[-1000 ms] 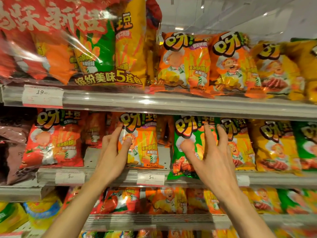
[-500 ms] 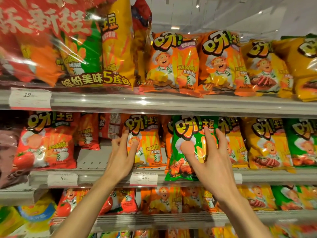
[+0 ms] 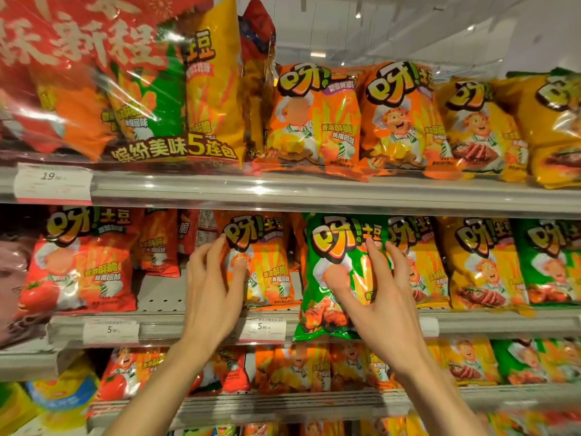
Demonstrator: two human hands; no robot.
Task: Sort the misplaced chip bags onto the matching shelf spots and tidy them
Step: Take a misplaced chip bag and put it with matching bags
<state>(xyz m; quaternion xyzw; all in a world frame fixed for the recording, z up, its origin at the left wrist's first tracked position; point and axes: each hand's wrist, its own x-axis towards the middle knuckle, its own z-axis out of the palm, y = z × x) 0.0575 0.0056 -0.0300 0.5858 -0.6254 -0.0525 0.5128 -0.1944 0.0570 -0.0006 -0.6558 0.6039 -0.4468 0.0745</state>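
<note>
Where the grey metal middle shelf [image 3: 314,325] carries upright packets, the left hand [image 3: 213,294] grips an orange foil chip bag [image 3: 267,262] with curled fingers, the right hand [image 3: 374,297] pinching the adjacent green foil chip bag [image 3: 323,247] overhanging the shelf edge.

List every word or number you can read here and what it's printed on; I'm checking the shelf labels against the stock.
"缤纷美味5连包": multipack, top shelf.
"呀!土豆": orange bag under the left hand; likewise on the green bag held by the right hand.
"香浓酥脆 吮指回味": orange bag front.
"19": top price tag; the rest is blurred.
"5.90": middle price tag.
"5": left price tag; the rest is unreadable.
</note>
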